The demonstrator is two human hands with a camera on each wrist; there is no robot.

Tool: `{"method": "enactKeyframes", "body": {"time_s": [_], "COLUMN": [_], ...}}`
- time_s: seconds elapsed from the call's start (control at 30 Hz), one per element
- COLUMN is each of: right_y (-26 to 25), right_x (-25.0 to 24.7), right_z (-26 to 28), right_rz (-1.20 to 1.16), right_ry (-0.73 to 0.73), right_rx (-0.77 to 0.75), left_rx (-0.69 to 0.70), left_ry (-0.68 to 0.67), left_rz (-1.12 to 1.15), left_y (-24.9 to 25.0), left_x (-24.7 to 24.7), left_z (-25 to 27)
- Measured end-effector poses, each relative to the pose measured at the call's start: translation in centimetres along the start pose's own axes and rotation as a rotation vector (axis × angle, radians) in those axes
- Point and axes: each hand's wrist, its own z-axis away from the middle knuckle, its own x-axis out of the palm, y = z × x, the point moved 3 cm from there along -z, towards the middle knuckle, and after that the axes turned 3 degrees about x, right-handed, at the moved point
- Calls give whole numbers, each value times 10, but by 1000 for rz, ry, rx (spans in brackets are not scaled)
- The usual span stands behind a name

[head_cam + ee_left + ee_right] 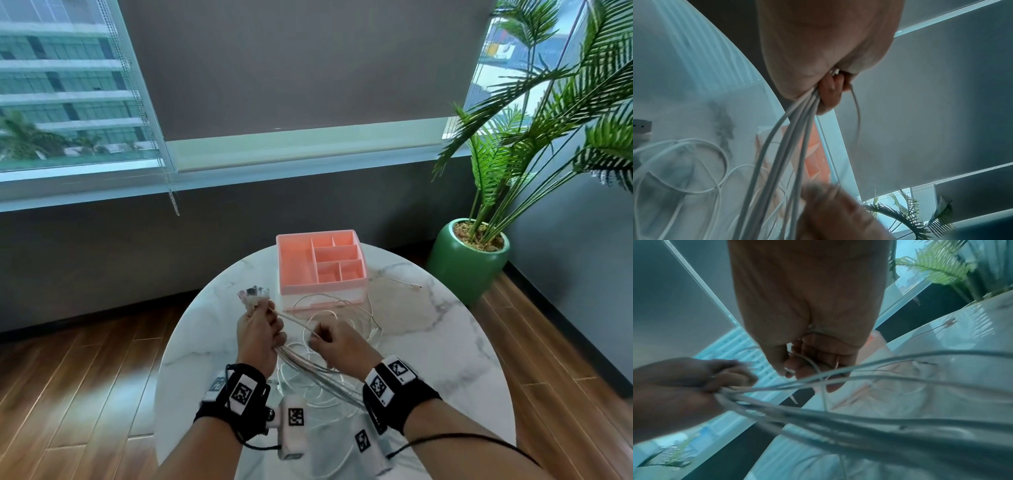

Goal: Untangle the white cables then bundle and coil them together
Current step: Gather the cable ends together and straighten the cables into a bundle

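Several white cables (310,366) run in a bunch from my left hand (258,330) down toward my right wrist, with loose loops (342,311) on the marble table. The left hand grips the bunch just below its plug ends (253,295), which stick up above the fist. In the left wrist view the cables (795,129) come out between the curled fingers. My right hand (330,339) is beside it, pinching one thin cable (807,361) between thumb and curled fingers. One cable end (416,286) lies apart at the right of the box.
A pink compartment box (320,265) stands at the far side of the round marble table (445,359). A potted palm (469,253) stands on the floor to the right. Window and dark wall lie behind; wooden floor surrounds the table.
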Motion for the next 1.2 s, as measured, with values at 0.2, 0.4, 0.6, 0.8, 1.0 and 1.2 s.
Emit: {"method": "enactKeyframes", "body": {"time_s": [0.2,0.4,0.6,0.8,1.0,1.2], "right_y": [88,104,6,-80,-88,-50], "right_x": [-46,-72,-120,-127,-84,-45], "right_z": [19,15,-1,-2,4,10], "right_rz": [315,163,-498,-724,-645,-540], "right_ry": [28,107,210,104,-15,-83], "right_rx": [272,380,161,-119,-212,-131], "left_rx": [93,116,73,62,-9,-40], "left_ry": [188,158,13,-187,-254,-281], "left_rz": [169,114,54,-143,-195,-214], "left_y": [28,25,19,10,-2,-6], "left_x": [-14,-15,-6,12,24,28], "left_z": [-10,-10,-5,8,14,11]}}
